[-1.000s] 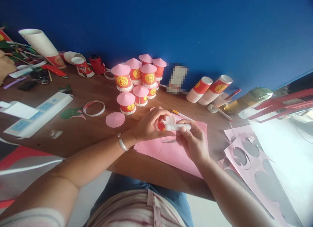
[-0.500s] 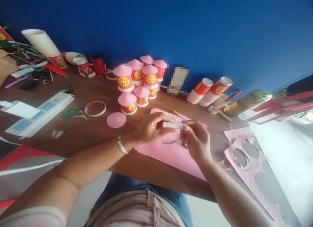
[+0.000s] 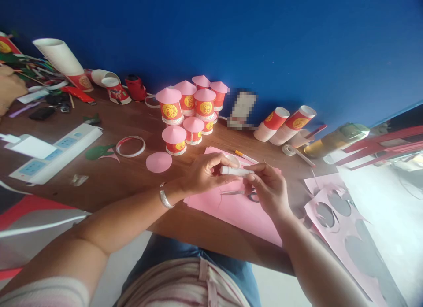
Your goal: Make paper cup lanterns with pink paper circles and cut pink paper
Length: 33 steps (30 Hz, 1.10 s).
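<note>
Between my two hands a small white tube that looks like a glue stick (image 3: 233, 171) is held level over a stack of pink paper (image 3: 211, 205). My left hand (image 3: 206, 172) is closed around its left end, while the fingers of my right hand (image 3: 269, 186) pinch the right end. Behind the tube a pale round rim (image 3: 234, 160) shows; its kind is unclear. Scissors (image 3: 254, 195) lie on the paper below, partly behind my right hand. A pink paper disc (image 3: 159, 162) rests left of my hands, near red cups with pink cone tops (image 3: 174, 139).
A power strip (image 3: 57, 153) and tape roll (image 3: 130, 146) lie at left. Stacked paper cups (image 3: 272, 122) lean against the blue wall. Beyond the pink stack is an orange-ended stick (image 3: 246, 156). Cut pink scraps (image 3: 343, 227) hang at right, near a gold bottle (image 3: 335, 139).
The right end of the white tube shows a little more between my fingers. My right hand has shifted slightly right; the view has moved a little too.
</note>
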Tool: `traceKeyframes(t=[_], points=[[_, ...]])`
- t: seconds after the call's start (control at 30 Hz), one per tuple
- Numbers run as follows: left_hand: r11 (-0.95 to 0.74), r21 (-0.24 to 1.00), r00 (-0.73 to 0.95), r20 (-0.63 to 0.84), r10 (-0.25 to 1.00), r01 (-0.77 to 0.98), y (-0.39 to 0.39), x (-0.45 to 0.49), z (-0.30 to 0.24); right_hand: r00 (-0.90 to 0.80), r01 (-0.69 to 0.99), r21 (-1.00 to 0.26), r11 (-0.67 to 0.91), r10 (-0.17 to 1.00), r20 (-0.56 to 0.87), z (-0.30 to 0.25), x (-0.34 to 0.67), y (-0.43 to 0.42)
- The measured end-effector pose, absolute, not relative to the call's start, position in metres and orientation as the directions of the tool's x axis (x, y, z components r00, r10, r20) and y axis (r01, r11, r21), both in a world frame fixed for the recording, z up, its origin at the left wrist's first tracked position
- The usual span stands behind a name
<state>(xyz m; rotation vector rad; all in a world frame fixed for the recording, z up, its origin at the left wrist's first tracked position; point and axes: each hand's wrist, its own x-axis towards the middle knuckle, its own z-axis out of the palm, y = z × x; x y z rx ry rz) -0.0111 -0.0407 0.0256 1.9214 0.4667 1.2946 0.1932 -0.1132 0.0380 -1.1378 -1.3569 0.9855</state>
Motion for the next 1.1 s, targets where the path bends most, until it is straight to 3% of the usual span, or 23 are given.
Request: traceKeyframes(t=[0.13,0.3,0.47,0.63,0.8,0.97,1.1], points=[[-0.560,0.820,0.421,0.553,0.719,-0.122,-0.041,-0.010,0.028,0.048,0.155,-0.919,0.363,0.926,0.374,0.037,0.193,-0.113],[-0.409,0.890,0.440,0.456,0.774,-0.203,-0.044,-0.008,0.028,-0.018,0.298,-0.758,0.580,0.797,0.603,0.035,0.196,-0.110],[-0.238,0.949,0.495,0.311,0.812,-0.205,-0.043,-0.009,0.025,-0.061,0.415,-0.633,0.653,0.715,0.697,0.033,0.195,-0.113],[-0.217,0.949,0.505,0.307,0.807,-0.230,-0.034,-0.012,0.026,0.103,0.331,-0.758,0.563,0.777,0.622,0.031,0.196,-0.110],[-0.310,0.910,0.324,0.391,0.861,-0.275,-0.019,-0.016,0.025,0.415,0.196,-0.873,0.447,0.768,0.487,0.025,0.214,-0.090],[-0.275,0.948,0.285,0.312,0.906,-0.161,-0.004,-0.015,0.020,0.460,-0.014,-0.945,0.326,0.842,0.284,0.012,0.229,-0.069],[-0.308,0.945,0.285,0.327,0.901,-0.113,0.001,-0.013,0.016,0.397,-0.193,-0.956,0.221,0.909,0.130,0.001,0.236,-0.060]])
